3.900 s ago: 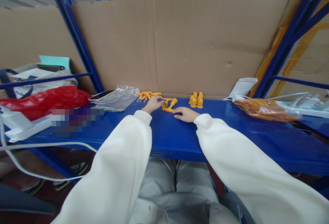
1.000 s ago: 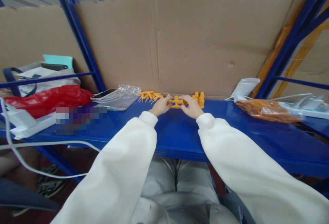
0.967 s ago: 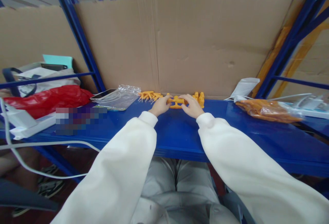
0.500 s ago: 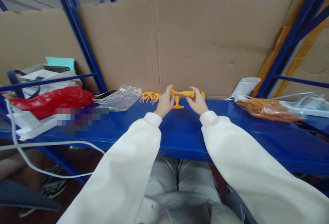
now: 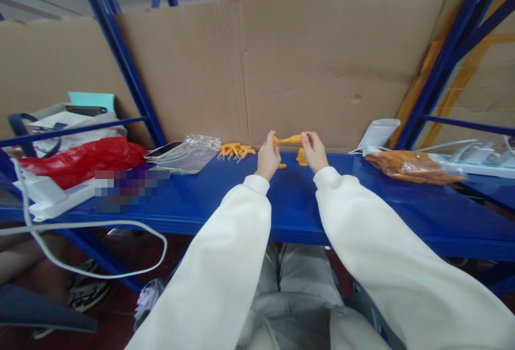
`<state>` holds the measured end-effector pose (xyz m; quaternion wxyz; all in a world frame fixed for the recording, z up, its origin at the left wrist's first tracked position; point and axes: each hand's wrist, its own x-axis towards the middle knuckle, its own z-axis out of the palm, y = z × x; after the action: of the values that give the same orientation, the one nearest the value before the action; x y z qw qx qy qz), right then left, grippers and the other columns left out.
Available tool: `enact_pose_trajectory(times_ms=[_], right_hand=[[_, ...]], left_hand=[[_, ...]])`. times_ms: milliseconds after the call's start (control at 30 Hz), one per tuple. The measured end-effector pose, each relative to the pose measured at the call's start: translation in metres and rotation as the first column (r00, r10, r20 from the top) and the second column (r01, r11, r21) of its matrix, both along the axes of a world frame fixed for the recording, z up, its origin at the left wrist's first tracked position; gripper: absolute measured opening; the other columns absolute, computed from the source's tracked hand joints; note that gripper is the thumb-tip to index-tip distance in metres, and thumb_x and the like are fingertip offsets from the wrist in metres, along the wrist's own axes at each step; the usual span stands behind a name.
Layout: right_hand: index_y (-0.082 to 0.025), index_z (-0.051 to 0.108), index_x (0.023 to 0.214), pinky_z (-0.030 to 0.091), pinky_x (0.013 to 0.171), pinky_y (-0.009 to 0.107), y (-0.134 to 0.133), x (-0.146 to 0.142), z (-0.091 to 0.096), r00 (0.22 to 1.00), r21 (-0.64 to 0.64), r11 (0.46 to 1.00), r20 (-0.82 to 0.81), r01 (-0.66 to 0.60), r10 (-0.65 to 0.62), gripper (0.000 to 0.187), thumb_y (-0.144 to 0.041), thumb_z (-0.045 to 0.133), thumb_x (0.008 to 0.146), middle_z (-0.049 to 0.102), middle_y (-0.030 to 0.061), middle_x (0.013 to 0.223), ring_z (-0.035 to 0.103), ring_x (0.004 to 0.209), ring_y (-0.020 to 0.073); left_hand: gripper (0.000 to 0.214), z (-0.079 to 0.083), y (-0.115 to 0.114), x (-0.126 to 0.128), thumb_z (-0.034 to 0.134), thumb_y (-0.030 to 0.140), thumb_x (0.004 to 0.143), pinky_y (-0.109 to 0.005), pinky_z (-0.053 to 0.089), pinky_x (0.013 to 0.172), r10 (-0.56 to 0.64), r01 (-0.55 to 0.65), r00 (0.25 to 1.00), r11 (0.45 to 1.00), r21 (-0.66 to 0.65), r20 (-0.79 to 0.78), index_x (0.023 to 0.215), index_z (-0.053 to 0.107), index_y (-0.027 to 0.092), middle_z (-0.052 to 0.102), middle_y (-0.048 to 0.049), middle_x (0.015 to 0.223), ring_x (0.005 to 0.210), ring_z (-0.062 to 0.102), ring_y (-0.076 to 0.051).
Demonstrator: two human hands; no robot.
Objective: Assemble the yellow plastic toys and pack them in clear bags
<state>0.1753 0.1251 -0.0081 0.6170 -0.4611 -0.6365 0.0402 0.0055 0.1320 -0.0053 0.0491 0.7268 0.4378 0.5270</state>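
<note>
Between my hands, level above the blue shelf, is an orange plastic piece with a ribbed shaft [image 5: 290,139]. My left hand [image 5: 268,157] is closed round its left end. The fingers of my right hand [image 5: 314,151] grip its right end. Another orange piece [image 5: 301,157] rests on the shelf just below and between the hands. Beside the left fingers, part of a flat orange piece [image 5: 282,166] shows; the hand hides the rest. To the left lies a pile of small orange parts [image 5: 235,150] with curly metal tips.
A phone and clear plastic bag [image 5: 187,156] lie left of the pile, near a red bag [image 5: 84,161] and a white power strip [image 5: 60,202]. On the right sits a bag of orange parts [image 5: 414,166]. Cardboard [image 5: 301,71] walls the back of the blue shelf [image 5: 298,226].
Both hands have shifted; the left moved right, and they are closer together. A wider orange piece formerly by the right hand now rests on the shelf. The T-shaped piece is now mostly covered.
</note>
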Motion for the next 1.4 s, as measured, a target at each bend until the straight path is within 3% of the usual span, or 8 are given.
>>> enact_pose_trajectory(times_ms=[167, 533, 700, 767, 900, 1067, 1233, 1400], right_hand=[[-0.022, 0.063, 0.092, 0.053, 0.073, 0.036, -0.005, 0.004, 0.002, 0.999, -0.095, 0.995, 0.046, 0.004, 0.000, 0.057, -0.077, 0.048, 0.087, 0.063, 0.0028, 0.074, 0.061, 0.072, 0.0202], [-0.024, 0.063, 0.126, 0.056, 0.083, 0.045, 0.006, 0.018, -0.005, 0.952, -0.093, 0.987, 0.264, -0.133, 0.153, 0.043, -0.043, 0.061, 0.088, 0.064, 0.0092, 0.106, 0.062, 0.089, 0.0221], [-0.023, 0.060, 0.132, 0.057, 0.082, 0.043, 0.003, 0.017, -0.006, 0.965, -0.073, 0.991, 0.226, -0.115, 0.129, 0.053, -0.049, 0.064, 0.087, 0.063, 0.0117, 0.116, 0.063, 0.093, 0.0222], [-0.022, 0.060, 0.130, 0.057, 0.075, 0.040, 0.000, 0.015, -0.006, 0.983, -0.130, 0.988, 0.152, -0.082, 0.102, 0.055, -0.058, 0.062, 0.088, 0.065, 0.0104, 0.109, 0.063, 0.082, 0.0194], [-0.021, 0.064, 0.103, 0.055, 0.064, 0.034, -0.005, 0.012, -0.004, 0.990, -0.232, 0.967, 0.068, -0.101, 0.120, 0.055, -0.073, 0.049, 0.091, 0.064, 0.0037, 0.077, 0.060, 0.065, 0.0167], [-0.022, 0.062, 0.092, 0.055, 0.068, 0.035, -0.004, 0.011, -0.002, 0.988, -0.184, 0.981, 0.123, -0.065, 0.088, 0.049, -0.070, 0.053, 0.089, 0.062, 0.0015, 0.072, 0.060, 0.066, 0.0175], [-0.026, 0.063, 0.105, 0.055, 0.078, 0.041, -0.005, 0.012, -0.001, 0.979, -0.117, 0.992, 0.193, -0.038, 0.060, 0.030, -0.051, 0.054, 0.091, 0.066, 0.0026, 0.084, 0.061, 0.076, 0.0200], [-0.026, 0.064, 0.113, 0.055, 0.088, 0.048, -0.007, 0.013, 0.000, 0.957, -0.037, 0.999, 0.288, -0.018, 0.028, 0.029, -0.036, 0.054, 0.087, 0.066, 0.0074, 0.101, 0.063, 0.089, 0.0237]], left_hand=[[0.052, -0.003, -0.002, -0.013, 0.053, 0.007, 0.088, -0.043, 0.057, 0.098, -0.013, 0.011, 0.998, 1.000, -0.029, -0.068, 0.137, 0.051, 0.026, 0.072, -0.0067, 0.109, 0.105, 0.070, -0.024], [0.049, -0.011, 0.007, -0.021, 0.056, 0.006, 0.087, -0.043, 0.058, 0.095, -0.016, 0.010, 0.998, 0.994, -0.108, -0.054, 0.133, 0.052, 0.024, 0.070, -0.0037, 0.098, 0.091, 0.071, -0.021], [0.049, -0.012, 0.009, -0.020, 0.057, 0.009, 0.088, -0.043, 0.059, 0.093, -0.038, 0.031, 0.998, 0.988, -0.151, -0.046, 0.134, 0.051, 0.024, 0.069, -0.0022, 0.095, 0.086, 0.071, -0.019], [0.049, -0.013, 0.010, -0.020, 0.058, 0.010, 0.088, -0.042, 0.060, 0.090, -0.051, 0.042, 0.997, 0.986, -0.160, -0.050, 0.135, 0.050, 0.024, 0.070, -0.0027, 0.096, 0.086, 0.072, -0.020], [0.050, -0.013, 0.010, -0.020, 0.060, 0.010, 0.088, -0.041, 0.059, 0.091, -0.057, 0.043, 0.995, 0.986, -0.162, -0.077, 0.135, 0.051, 0.024, 0.070, -0.0039, 0.099, 0.090, 0.072, -0.021], [0.050, -0.012, 0.009, -0.021, 0.059, 0.008, 0.088, -0.040, 0.058, 0.093, -0.047, 0.034, 0.996, 0.985, -0.167, -0.078, 0.135, 0.052, 0.023, 0.070, -0.0063, 0.103, 0.093, 0.071, -0.021], [0.050, -0.012, 0.008, -0.020, 0.057, 0.008, 0.088, -0.044, 0.058, 0.094, -0.045, 0.033, 0.996, 0.987, -0.155, -0.072, 0.134, 0.052, 0.024, 0.071, -0.0037, 0.098, 0.090, 0.070, -0.020], [0.047, -0.012, 0.007, -0.021, 0.058, 0.010, 0.088, -0.045, 0.059, 0.092, 0.006, -0.019, 0.995, 0.991, -0.135, -0.097, 0.133, 0.053, 0.024, 0.070, -0.0036, 0.094, 0.089, 0.069, -0.022]])
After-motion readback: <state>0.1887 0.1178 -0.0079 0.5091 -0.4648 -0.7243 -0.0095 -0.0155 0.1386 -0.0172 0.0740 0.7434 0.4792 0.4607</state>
